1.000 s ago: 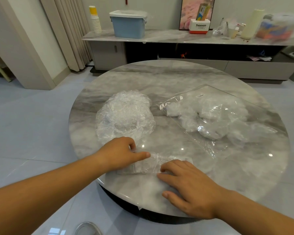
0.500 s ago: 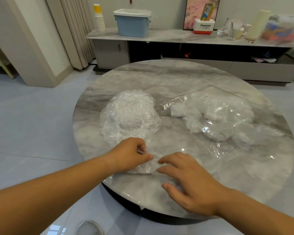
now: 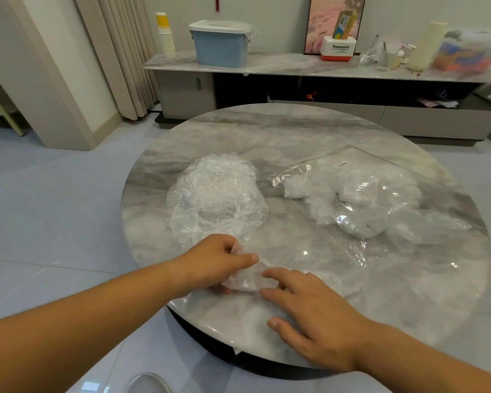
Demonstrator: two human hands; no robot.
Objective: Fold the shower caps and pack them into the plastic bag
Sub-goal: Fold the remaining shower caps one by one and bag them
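Note:
A folded clear shower cap (image 3: 248, 279) lies near the front edge of the round marble table (image 3: 295, 131). My left hand (image 3: 216, 259) grips its left end with curled fingers and thumb. My right hand (image 3: 315, 313) lies flat beside it, straight fingertips touching the cap's right side. A loose pile of unfolded shower caps (image 3: 216, 197) sits just behind my left hand. The clear plastic bag (image 3: 360, 199), holding several folded caps, lies flat on the right half of the table with its mouth toward the pile.
A low sideboard (image 3: 309, 69) stands behind the table with a blue lidded box (image 3: 220, 43), stacked paper cups (image 3: 165, 35) and a red-and-white box (image 3: 338, 49). Curtains hang at the back left. Tiled floor surrounds the table.
The long folded cap has been gathered into a shorter bundle. My left hand closed around its left end, and my right hand slid left along it.

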